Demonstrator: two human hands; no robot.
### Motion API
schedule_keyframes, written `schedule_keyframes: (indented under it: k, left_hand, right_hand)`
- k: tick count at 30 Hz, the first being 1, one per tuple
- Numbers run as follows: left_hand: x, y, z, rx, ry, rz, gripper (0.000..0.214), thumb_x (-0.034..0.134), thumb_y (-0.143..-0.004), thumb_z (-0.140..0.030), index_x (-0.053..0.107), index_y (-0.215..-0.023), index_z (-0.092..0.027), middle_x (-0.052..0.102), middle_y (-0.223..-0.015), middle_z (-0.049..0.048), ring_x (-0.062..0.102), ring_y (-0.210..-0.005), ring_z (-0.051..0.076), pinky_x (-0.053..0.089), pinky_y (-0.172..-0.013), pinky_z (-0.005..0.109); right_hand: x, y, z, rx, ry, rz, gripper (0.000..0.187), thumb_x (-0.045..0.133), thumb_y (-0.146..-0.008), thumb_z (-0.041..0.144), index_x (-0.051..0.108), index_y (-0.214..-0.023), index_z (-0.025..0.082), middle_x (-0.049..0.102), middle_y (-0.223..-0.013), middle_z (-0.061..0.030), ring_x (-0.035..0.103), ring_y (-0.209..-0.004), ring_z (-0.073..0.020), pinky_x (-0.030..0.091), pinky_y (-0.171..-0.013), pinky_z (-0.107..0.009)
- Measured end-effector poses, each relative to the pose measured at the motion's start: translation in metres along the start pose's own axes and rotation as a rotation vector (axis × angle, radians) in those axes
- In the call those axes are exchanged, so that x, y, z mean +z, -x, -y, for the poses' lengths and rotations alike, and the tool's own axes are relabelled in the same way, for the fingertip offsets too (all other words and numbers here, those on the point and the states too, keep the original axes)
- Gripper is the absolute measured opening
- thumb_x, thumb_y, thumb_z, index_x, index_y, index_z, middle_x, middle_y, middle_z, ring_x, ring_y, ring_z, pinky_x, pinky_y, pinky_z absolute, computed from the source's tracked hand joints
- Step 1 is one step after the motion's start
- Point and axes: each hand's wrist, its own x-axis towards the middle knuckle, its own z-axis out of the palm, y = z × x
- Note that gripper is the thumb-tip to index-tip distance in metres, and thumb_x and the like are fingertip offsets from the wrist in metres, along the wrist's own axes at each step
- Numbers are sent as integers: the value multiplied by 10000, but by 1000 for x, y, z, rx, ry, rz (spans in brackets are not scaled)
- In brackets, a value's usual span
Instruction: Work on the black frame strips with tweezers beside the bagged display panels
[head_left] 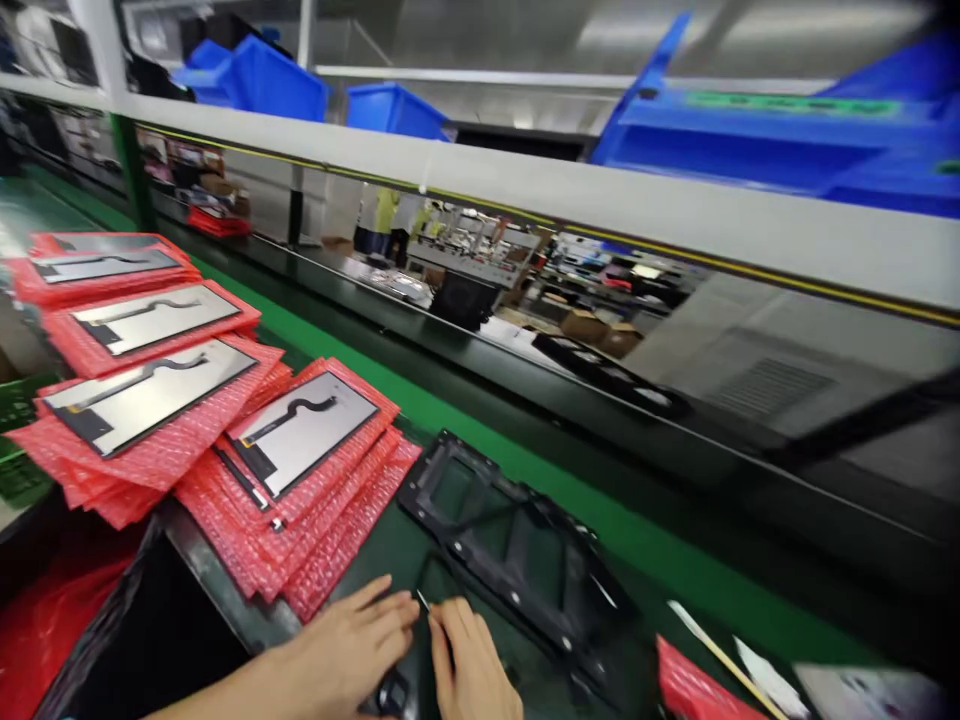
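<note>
My left hand [364, 632] lies low over the dark bench, its fingers stretched out and its fingertips close to my right hand. Beside it, my right hand [476, 660] is closed, with the fingers together and bent down. A thin pale sliver [422, 600] shows between the two hands at the right fingertips; its kind cannot be made out. Under my left hand sits a small dark object [394, 690], mostly covered. Just beyond my right hand is a black frame [517, 600] with several rectangular openings and small screws or studs along its edge.
Several stacks of red bubble-wrap pouches bear display panels [311, 430] with flex cables. An open black bag [172, 620] is at lower left. A wooden stick [724, 655] and a red pouch [697, 685] lie at right. Blue bins [277, 80] stand on the shelf [525, 180].
</note>
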Motion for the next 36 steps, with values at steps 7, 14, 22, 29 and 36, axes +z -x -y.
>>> schedule_keyframes:
  k: [7, 14, 22, 29, 36]
  left_hand:
    - [-2, 5, 2, 61, -2, -50, 593, 561, -872, -486, 453, -1313, -104, 430, -1438, 163, 357, -1363, 250, 196, -1189, 450]
    - [-4, 2, 6, 74, -26, -3, 601, 582, -861, -486, 462, -1313, -109, 470, -1413, 144, 363, -1359, 252, 181, -1191, 464]
    - [2, 3, 4, 77, -62, -41, 574, 594, -863, -415, 445, -1324, -107, 470, -1408, 161, 394, -1341, 261, 217, -1187, 474]
    - [-1, 3, 5, 96, -60, -26, 607, 598, -852, -479, 449, -1309, -109, 475, -1405, 157, 395, -1340, 266, 221, -1185, 483]
    - [4, 2, 9, 94, -63, -17, 643, 620, -831, -500, 446, -1308, -106, 490, -1392, 155, 393, -1341, 259, 252, -1181, 463]
  right_hand:
    - [-12, -6, 15, 64, -22, 40, 370, 229, -1016, 301, 567, -877, 245, 613, -832, -15, 608, -828, -161, 477, -628, -229]
    - [-11, -4, 16, 83, -56, 75, 300, 276, -1009, 258, 541, -870, 242, 599, -848, -8, 578, -836, -172, 454, -668, -249]
    - [-6, -6, 19, 142, -32, 48, 249, 306, -1001, 241, 509, -856, 241, 576, -838, -14, 556, -828, -195, 412, -629, -269]
    - [-9, -5, 19, 121, -120, 74, 231, 321, -997, 215, 498, -852, 241, 568, -824, -4, 552, -806, -179, 415, -653, -263]
    - [-9, -2, 16, 80, -102, 69, 235, 318, -990, 198, 487, -833, 238, 565, -811, -6, 560, -798, -180, 413, -666, -272]
